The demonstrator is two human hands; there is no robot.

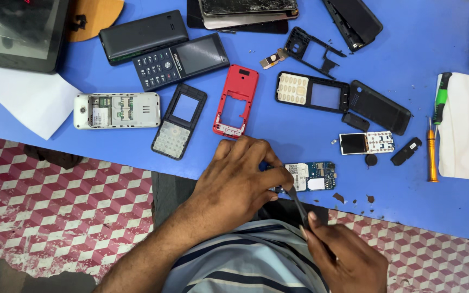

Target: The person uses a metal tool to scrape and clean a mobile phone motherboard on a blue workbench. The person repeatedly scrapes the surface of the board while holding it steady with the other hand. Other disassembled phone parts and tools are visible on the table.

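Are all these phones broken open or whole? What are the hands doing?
left hand: pressing down the circuit board
circuit board: bare, out of its case
right hand: gripping a thin dark tool
red frame: empty shell
white phone: back off
dark keypad phone: whole

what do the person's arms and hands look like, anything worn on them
Both hands are bare: no gloves, rings or watch show on the left hand or the right hand. The left forearm is uncovered as far as the picture shows, with no sleeve in view. The right arm is cut off by the frame past the wrist. Between the arms is a shirt with pale blue, white and dark stripes.
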